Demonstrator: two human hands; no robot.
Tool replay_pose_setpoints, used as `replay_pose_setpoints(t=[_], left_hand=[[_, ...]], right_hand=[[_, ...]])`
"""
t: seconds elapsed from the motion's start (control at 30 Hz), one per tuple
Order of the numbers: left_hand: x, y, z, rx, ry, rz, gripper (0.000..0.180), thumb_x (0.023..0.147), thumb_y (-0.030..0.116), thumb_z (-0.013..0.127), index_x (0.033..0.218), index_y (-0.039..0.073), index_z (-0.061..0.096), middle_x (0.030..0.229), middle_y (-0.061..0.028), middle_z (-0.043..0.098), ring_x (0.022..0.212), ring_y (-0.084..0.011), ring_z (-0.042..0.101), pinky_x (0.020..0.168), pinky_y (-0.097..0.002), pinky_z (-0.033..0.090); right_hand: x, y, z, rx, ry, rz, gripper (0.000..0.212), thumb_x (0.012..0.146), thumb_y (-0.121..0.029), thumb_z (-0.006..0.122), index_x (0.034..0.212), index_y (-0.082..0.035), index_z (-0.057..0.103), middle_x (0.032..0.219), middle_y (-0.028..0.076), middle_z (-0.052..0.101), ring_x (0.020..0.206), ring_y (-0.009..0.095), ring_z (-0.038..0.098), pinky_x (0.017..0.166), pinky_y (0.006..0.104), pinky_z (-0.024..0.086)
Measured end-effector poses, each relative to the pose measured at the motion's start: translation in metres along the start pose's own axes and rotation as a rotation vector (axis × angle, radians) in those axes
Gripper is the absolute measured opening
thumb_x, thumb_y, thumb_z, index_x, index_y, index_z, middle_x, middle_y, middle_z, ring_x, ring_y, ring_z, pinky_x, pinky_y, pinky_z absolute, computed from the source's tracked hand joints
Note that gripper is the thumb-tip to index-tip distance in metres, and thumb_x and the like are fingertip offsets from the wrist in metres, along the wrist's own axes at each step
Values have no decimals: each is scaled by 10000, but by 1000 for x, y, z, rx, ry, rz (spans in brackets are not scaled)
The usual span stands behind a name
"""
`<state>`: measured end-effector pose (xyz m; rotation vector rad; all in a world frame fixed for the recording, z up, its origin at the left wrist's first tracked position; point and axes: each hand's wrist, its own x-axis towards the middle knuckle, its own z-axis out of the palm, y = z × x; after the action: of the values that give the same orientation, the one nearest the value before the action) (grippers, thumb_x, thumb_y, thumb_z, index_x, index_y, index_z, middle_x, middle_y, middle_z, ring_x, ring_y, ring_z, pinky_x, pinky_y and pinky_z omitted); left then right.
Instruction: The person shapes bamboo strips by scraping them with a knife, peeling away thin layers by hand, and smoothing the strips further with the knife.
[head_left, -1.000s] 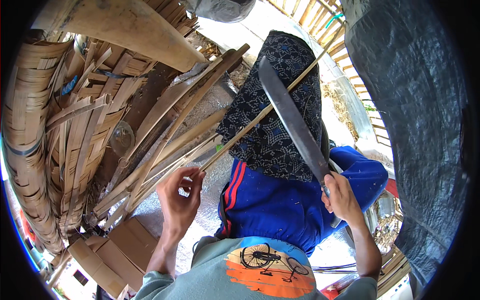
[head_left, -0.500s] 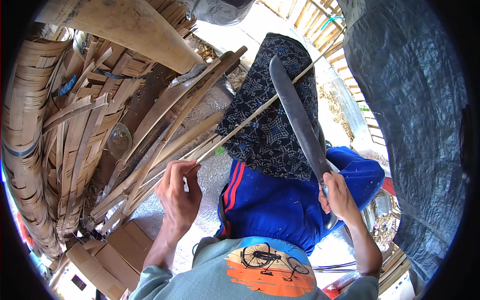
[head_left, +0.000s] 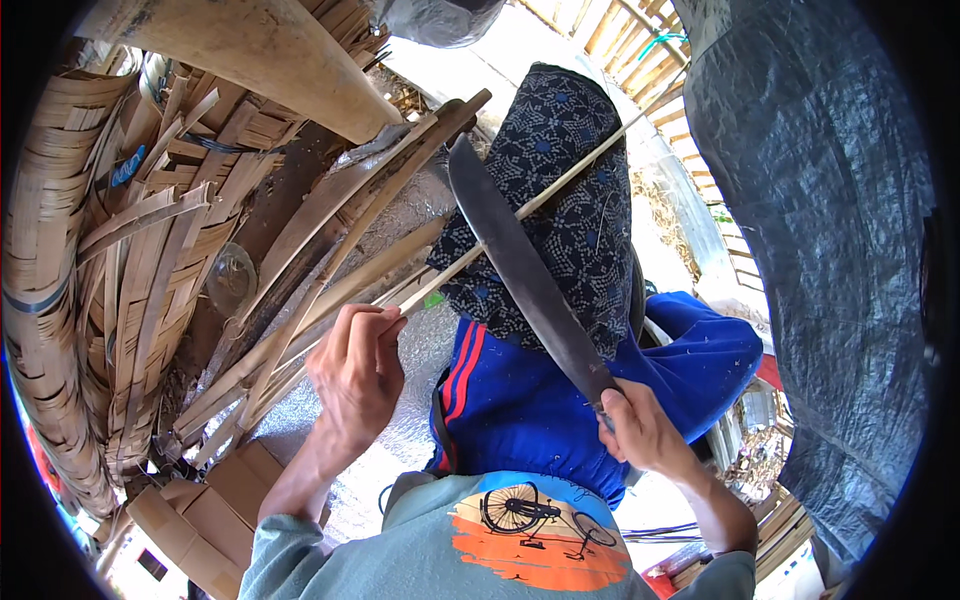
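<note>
My left hand pinches the near end of a thin pale bamboo strip. From there the strip runs up and to the right, over a dark patterned cloth spread on my leg. In my right hand is the handle of a machete, with fingers wrapped around it. Its long dark blade points up and to the left and crosses the strip partway along, over the cloth. Whether the edge presses into the strip, I cannot tell.
Several split bamboo lengths lean at my left, beside woven bamboo baskets. A thick bamboo pole slants above them. At lower left lies a cardboard box. A dark tarp hangs along the right.
My right hand has moved left and slightly down with the machete. Its blade now crosses the strip closer to my left hand, which still pinches the end.
</note>
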<state>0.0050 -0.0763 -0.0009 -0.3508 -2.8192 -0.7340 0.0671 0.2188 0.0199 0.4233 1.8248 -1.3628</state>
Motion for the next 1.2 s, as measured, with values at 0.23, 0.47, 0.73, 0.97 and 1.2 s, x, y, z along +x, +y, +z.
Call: replay_pose_setpoints(t=[0.23,0.47,0.73,0.97,1.2], left_hand=[[4,-1,-1,-5,-32,1,144,772,0,701,838,27,575,755,-96,588,579,-247,587,513,-336,447],[3,0,0,3,-44,8,154,741,-61,692,803,-9,560,737,-122,602,583,-255,610,535,-338,468],[9,4,-4,13,-91,5,141,753,-56,693,816,-14,574,749,-115,621,598,-233,622,542,-313,477],[6,-8,-7,-352,-234,-243,150,786,26,728,898,-3,632,802,-90,668,611,-135,594,539,-253,467],[-21,-1,26,-823,2,-595,191,865,97,690,1006,-15,626,792,-53,660,685,-94,601,599,-217,474]], right_hand=[[22,2,-25,182,123,132,393,990,-337,379,767,-29,479,509,25,458,395,95,451,368,252,355],[15,2,-10,140,-78,114,375,985,-323,371,789,-20,473,528,10,450,416,90,438,381,255,356],[7,-8,6,54,-104,38,384,976,-322,340,769,-22,461,539,25,472,408,95,442,373,254,354],[15,-8,2,139,-28,44,382,1003,-311,392,751,-31,452,512,3,441,412,74,440,369,246,334],[16,-3,-8,131,-20,27,367,998,-314,395,763,-39,452,504,7,428,406,81,437,370,248,341]])
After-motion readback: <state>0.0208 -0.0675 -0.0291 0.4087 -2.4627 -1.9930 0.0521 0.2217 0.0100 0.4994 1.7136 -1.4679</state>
